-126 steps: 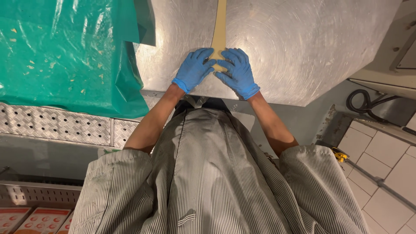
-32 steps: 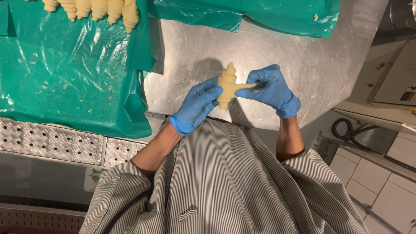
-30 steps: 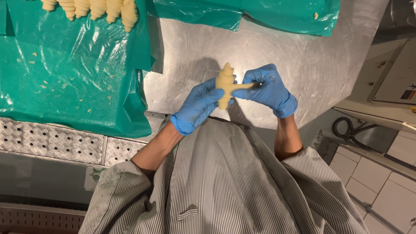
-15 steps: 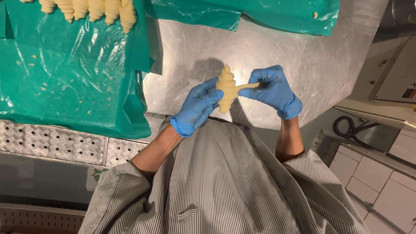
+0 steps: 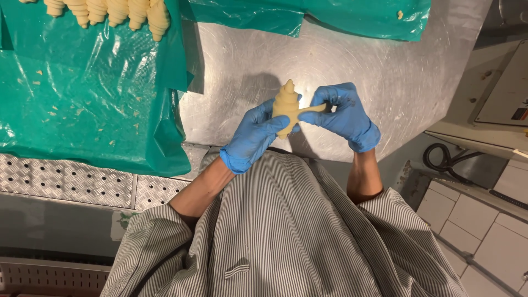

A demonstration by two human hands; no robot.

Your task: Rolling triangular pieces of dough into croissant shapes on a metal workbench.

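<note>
two gloved hands, left hand (image 5: 258, 135), right hand (image 5: 344, 114), hold dough roll (image 5: 286, 104) over steel table (image 5: 352, 60).

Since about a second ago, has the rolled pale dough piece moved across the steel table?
No. The rolled pale dough piece keeps its spot against the green plastic sheet's edge, held between both hands.

We see a brushed metal table (image 5: 341, 60) – dull shine, glossy crinkled green plastic sheet (image 5: 93, 104), matt soft dough (image 5: 286, 104), smooth rubber gloves.
</note>
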